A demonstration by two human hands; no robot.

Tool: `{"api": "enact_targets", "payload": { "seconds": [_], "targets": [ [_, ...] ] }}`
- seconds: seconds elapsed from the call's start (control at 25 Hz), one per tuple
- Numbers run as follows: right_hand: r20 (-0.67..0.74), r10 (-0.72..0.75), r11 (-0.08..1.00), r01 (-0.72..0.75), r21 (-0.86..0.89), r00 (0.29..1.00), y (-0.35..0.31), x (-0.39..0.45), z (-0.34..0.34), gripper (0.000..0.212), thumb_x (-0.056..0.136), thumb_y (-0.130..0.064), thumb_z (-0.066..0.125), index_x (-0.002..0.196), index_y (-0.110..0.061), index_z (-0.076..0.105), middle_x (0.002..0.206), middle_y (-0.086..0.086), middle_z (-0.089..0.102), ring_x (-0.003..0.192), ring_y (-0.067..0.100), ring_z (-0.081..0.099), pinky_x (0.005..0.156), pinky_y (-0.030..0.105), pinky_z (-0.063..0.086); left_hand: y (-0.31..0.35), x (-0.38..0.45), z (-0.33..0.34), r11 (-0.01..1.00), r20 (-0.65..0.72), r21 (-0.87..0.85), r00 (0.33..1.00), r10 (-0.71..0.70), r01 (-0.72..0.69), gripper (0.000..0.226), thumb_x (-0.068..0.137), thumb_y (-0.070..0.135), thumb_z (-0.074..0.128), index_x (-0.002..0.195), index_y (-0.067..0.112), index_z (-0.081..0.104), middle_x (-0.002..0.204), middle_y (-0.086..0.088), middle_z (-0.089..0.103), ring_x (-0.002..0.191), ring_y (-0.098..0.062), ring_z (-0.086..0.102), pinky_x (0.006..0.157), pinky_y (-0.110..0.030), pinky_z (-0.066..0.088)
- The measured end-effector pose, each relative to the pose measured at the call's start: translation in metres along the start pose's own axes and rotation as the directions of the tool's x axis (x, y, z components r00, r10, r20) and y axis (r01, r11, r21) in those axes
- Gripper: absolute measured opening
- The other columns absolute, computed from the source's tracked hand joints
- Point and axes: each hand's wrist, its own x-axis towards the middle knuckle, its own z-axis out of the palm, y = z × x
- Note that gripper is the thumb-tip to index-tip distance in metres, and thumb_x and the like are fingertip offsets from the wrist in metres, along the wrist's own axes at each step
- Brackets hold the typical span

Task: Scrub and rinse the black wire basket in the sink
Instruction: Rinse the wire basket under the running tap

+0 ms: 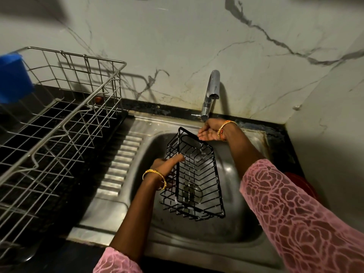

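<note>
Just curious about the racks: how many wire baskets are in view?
2: the black wire basket held over the sink, and a large steel wire rack on the counter at left.

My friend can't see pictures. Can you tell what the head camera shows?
A person's left hand grips a black wire basket over a steel sink; the right hand is cupped at its top corner, under the tap.

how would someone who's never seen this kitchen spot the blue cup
Start at the steel sink and move left to the big silver wire dish rack on the dark counter. The blue cup hangs at the rack's far left corner, cut by the picture's edge. It is the only blue, solid thing among bare wire.
</note>
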Motion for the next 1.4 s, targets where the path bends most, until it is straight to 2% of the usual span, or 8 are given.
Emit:
{"api": "enact_targets", "payload": {
  "seconds": [0.24,0.44,0.52,0.64,0.84,0.96,1.16,1.4],
  "targets": [
    [-0.071,-0.046,0.997,0.041,-0.067,0.996,-0.007,0.004,0.003,0.039,0.094,0.001,0.021,0.116,0.017,0.049,0.131,0.031,0.047,0.121,0.036,0.049,0.102,0.04,0.041,-0.003,0.002,-0.005,0.995,-0.102,0.062,0.991,0.087,-0.081,0.109,0.034,0.068,0.08,0.122,0.007,0.059,0.125,-0.018,0.059,0.094,-0.032,0.066,0.053,-0.033,0.054],
    [-0.111,-0.061,0.997,0.056,-0.044,0.992,0.007,0.008,-0.004,0.036,0.092,0.004,0.02,0.092,0.015,0.054,0.096,0.027,0.056,0.1,0.034,0.057,0.102,0.04,0.042,-0.003,-0.006,-0.013,0.987,-0.148,0.026,0.975,0.164,-0.161,0.091,0.042,0.066,0.075,0.112,0.009,0.063,0.108,-0.012,0.065,0.083,-0.025,0.062,0.061,-0.032,0.055],
    [-0.127,-0.069,0.997,0.072,0.02,0.99,0.014,0.014,-0.009,0.037,0.092,0.004,0.021,0.111,0.015,0.051,0.09,0.026,0.064,0.099,0.029,0.064,0.082,0.029,0.055,-0.003,-0.01,-0.015,0.986,-0.129,-0.022,0.978,0.163,-0.167,0.082,0.047,0.06,0.076,0.109,0.009,0.063,0.101,-0.01,0.065,0.079,-0.026,0.061,0.052,-0.028,0.048],
    [-0.254,-0.116,0.988,0.085,-0.13,0.96,0.029,0.02,-0.025,0.022,0.092,-0.003,0.04,0.075,-0.003,0.053,0.053,0.009,0.057,0.046,0.015,0.057,0.042,0.021,0.047,-0.004,-0.012,-0.015,0.983,-0.086,-0.108,0.986,0.139,-0.148,0.079,0.045,0.056,0.077,0.107,0.009,0.062,0.1,-0.01,0.065,0.082,-0.029,0.062,0.058,-0.031,0.05],
    [0.076,0.05,0.994,-0.041,-0.106,0.996,0.081,0.002,-0.036,0.057,0.07,-0.049,0.072,0.115,-0.022,0.052,0.109,0.013,0.057,0.101,0.034,0.059,0.075,0.043,0.052,-0.015,-0.015,-0.011,0.958,0.113,-0.286,0.992,0.054,-0.019,0.049,0.064,0.046,0.067,0.096,0.009,0.064,0.089,-0.014,0.067,0.078,-0.032,0.063,0.065,-0.034,0.048],
    [0.211,-0.043,0.994,0.021,0.107,0.976,0.097,-0.003,-0.049,0.052,0.075,-0.04,0.067,0.122,-0.023,0.052,0.117,0.017,0.059,0.101,0.041,0.062,0.081,0.054,0.05,-0.024,-0.017,0.0,0.924,0.229,-0.379,0.973,0.035,0.057,0.03,0.065,0.026,0.057,0.093,0.014,0.059,0.09,-0.011,0.067,0.075,-0.029,0.063,0.07,-0.034,0.047],
    [0.068,-0.24,0.967,0.233,0.101,0.968,0.087,-0.016,-0.059,0.024,0.085,-0.019,0.055,0.106,-0.031,0.055,0.123,0.012,0.052,0.099,0.041,0.061,0.074,0.05,0.054,-0.021,0.0,0.022,0.912,0.288,-0.406,0.955,0.069,0.056,0.076,0.052,0.013,0.047,0.128,0.018,0.048,0.127,-0.017,0.059,0.101,-0.033,0.057,0.081,-0.042,0.048],
    [-0.146,-0.249,0.964,0.259,0.058,0.957,0.077,-0.019,-0.052,0.014,0.07,-0.042,0.059,0.071,-0.028,0.063,0.108,0.011,0.061,0.086,0.037,0.063,0.067,0.041,0.052,0.004,0.012,0.036,0.95,0.298,-0.281,0.953,-0.05,0.137,0.046,0.084,0.036,0.051,0.126,0.017,0.052,0.118,-0.019,0.058,0.094,-0.037,0.062,0.079,-0.043,0.05]
  ]
}}
